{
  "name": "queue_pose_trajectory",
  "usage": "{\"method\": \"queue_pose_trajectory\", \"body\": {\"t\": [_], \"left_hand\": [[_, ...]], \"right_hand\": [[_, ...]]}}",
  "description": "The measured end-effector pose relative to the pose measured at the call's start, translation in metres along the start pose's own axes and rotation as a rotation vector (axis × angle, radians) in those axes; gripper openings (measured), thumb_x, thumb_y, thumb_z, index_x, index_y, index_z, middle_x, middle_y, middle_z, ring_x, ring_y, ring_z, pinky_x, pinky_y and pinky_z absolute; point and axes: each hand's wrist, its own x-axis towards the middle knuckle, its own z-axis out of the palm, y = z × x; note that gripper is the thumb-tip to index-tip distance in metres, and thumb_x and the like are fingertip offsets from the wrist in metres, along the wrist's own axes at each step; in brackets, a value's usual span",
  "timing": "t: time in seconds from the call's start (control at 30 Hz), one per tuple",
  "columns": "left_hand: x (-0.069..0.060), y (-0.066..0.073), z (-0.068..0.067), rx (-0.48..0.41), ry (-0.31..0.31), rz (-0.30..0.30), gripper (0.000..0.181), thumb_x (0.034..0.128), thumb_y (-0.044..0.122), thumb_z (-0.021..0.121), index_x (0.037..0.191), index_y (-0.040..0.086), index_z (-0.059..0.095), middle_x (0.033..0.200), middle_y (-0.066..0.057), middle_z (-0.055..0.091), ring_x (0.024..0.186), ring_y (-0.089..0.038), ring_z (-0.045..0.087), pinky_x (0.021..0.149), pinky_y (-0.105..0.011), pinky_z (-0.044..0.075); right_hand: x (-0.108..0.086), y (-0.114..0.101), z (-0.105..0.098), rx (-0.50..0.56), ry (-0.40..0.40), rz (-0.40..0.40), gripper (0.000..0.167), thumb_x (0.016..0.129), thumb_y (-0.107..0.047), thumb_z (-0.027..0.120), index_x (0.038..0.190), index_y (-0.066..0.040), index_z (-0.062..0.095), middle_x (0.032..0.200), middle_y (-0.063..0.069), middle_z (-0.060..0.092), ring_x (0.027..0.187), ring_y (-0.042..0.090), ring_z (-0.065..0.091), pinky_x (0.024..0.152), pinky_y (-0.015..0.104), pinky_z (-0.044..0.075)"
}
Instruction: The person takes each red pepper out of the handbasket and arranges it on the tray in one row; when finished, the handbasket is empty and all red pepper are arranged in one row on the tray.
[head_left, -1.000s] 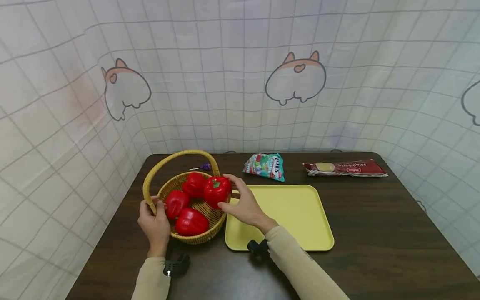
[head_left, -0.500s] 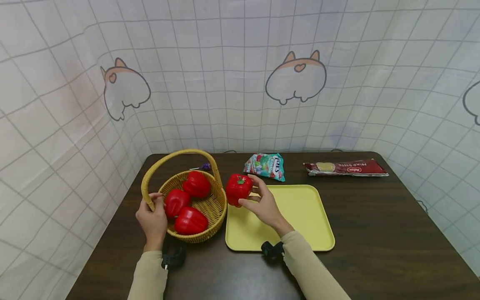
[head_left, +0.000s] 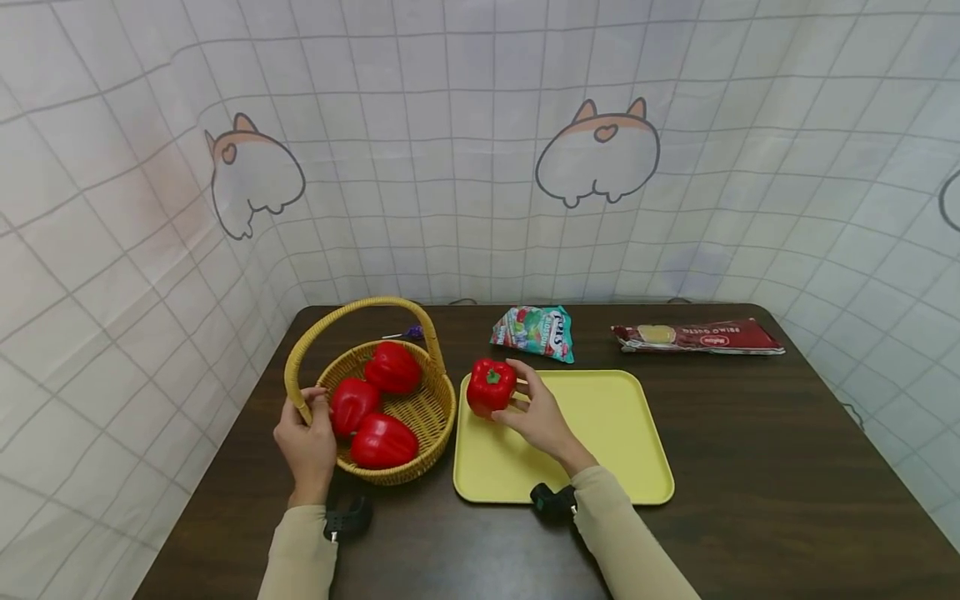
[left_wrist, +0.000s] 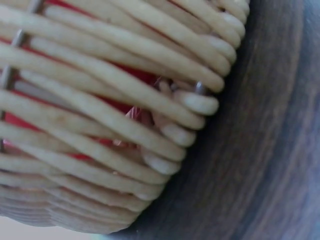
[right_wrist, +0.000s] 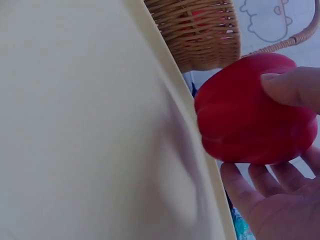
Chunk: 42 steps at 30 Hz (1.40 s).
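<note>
My right hand grips a red bell pepper between thumb and fingers, its green stem facing up. In the right wrist view that bell pepper hangs a little above the yellow tray, near its edge. At the left, my left hand holds the yellow wicker basket where the handle meets the rim. Three more red bell peppers lie inside the basket. The left wrist view shows only the basket's woven side close up; the hand is out of that view.
Behind the tray lies a teal candy bag. A long red snack packet is at the back right of the dark wooden table. A purple-wrapped lollipop lies behind the basket. A white grid-patterned curtain surrounds the table.
My right hand has carried the bell pepper out of the basket, rightward and over the left part of the tray, then lower. My left hand stays on the basket.
</note>
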Motion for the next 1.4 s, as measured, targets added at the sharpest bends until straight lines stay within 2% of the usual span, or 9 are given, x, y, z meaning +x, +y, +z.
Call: {"method": "queue_pose_trajectory", "body": {"t": [0.23, 0.53, 0.7, 0.83, 1.07, 1.3, 1.4], "left_hand": [[0.0, 0.0, 0.0, -0.007, -0.004, -0.015, 0.011, 0.0938, -0.002, 0.057, 0.096, -0.011, 0.063, 0.074, -0.028, 0.059, 0.062, -0.005, 0.052, 0.057, -0.013, 0.042], [-0.001, -0.005, -0.001, -0.012, -0.007, -0.008, 0.011, 0.0938, -0.001, 0.057, 0.097, -0.01, 0.064, 0.075, -0.025, 0.06, 0.063, -0.002, 0.051, 0.057, -0.013, 0.041], [0.0, -0.004, -0.001, -0.01, -0.003, 0.009, 0.011, 0.0932, -0.003, 0.057, 0.096, -0.011, 0.064, 0.073, -0.025, 0.059, 0.061, -0.003, 0.05, 0.055, -0.014, 0.039], [-0.001, -0.003, -0.001, -0.011, 0.001, 0.017, 0.011, 0.0926, -0.005, 0.057, 0.096, -0.012, 0.064, 0.071, -0.023, 0.058, 0.06, -0.002, 0.049, 0.054, -0.015, 0.038], [0.002, -0.037, 0.001, 0.013, 0.019, 0.019, 0.011, 0.0939, 0.003, 0.06, 0.096, -0.004, 0.067, 0.071, -0.012, 0.06, 0.062, -0.004, 0.051, 0.056, -0.015, 0.04], [-0.001, -0.005, 0.0, 0.0, 0.021, 0.024, 0.011, 0.0921, -0.006, 0.057, 0.096, -0.013, 0.064, 0.072, -0.022, 0.058, 0.062, -0.001, 0.048, 0.056, -0.013, 0.038], [-0.002, 0.0, 0.0, -0.002, 0.017, 0.024, 0.011, 0.0919, -0.006, 0.057, 0.096, -0.014, 0.063, 0.071, -0.022, 0.058, 0.061, -0.001, 0.048, 0.056, -0.013, 0.038]], "right_hand": [[0.001, 0.006, -0.003, -0.002, -0.019, 0.027, 0.083, 0.078, 0.011, 0.073, 0.148, -0.003, 0.031, 0.143, 0.022, 0.04, 0.128, 0.043, 0.045, 0.101, 0.05, 0.043], [0.0, 0.01, -0.004, 0.006, -0.07, 0.046, 0.085, 0.077, 0.012, 0.072, 0.15, -0.011, 0.034, 0.148, 0.021, 0.037, 0.128, 0.043, 0.044, 0.101, 0.051, 0.043], [0.0, 0.008, -0.003, 0.022, -0.09, 0.058, 0.08, 0.083, 0.002, 0.074, 0.15, -0.013, 0.034, 0.149, 0.018, 0.036, 0.129, 0.041, 0.045, 0.099, 0.045, 0.046], [-0.001, 0.006, -0.001, 0.006, -0.07, 0.055, 0.072, 0.088, -0.007, 0.072, 0.15, -0.012, 0.036, 0.147, 0.019, 0.038, 0.127, 0.041, 0.047, 0.096, 0.04, 0.048], [0.0, 0.006, 0.002, -0.003, -0.062, 0.059, 0.071, 0.09, -0.01, 0.07, 0.151, -0.012, 0.034, 0.148, 0.018, 0.038, 0.13, 0.04, 0.046, 0.097, 0.04, 0.048], [0.0, 0.006, 0.003, 0.0, -0.082, 0.058, 0.069, 0.091, -0.009, 0.069, 0.15, -0.012, 0.035, 0.149, 0.017, 0.039, 0.133, 0.04, 0.042, 0.097, 0.04, 0.047], [-0.001, 0.005, 0.004, -0.001, -0.092, 0.056, 0.069, 0.091, -0.01, 0.068, 0.151, -0.011, 0.034, 0.149, 0.018, 0.038, 0.134, 0.04, 0.042, 0.098, 0.04, 0.047]]}}
